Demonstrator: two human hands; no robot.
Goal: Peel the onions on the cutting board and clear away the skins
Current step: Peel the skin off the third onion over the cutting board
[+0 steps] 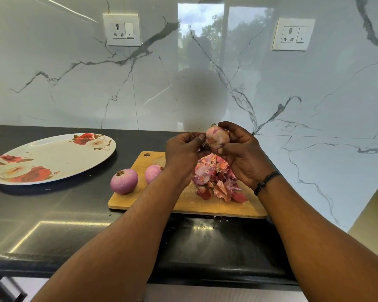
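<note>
A: In the head view, where is the onion now?

B: The red onion [217,138] is in the air above the far part of the wooden cutting board [183,201]. The right hand [244,155] curls its fingers round it. The left hand [184,152] pinches at its left side, probably a strip of skin.

A: How will it handle?

B: I think the bulb is firm and a little slippery, and the skin is dry, thin and tears easily. Better to take the skin at the root end.

A: What is hard to see?

B: The left forearm covers part of one peeled onion [153,173]; another peeled onion [124,181] lies at the board's left edge. The heap of skins [218,182] hides perhaps one more. The pinched piece itself I cannot make out.
</note>
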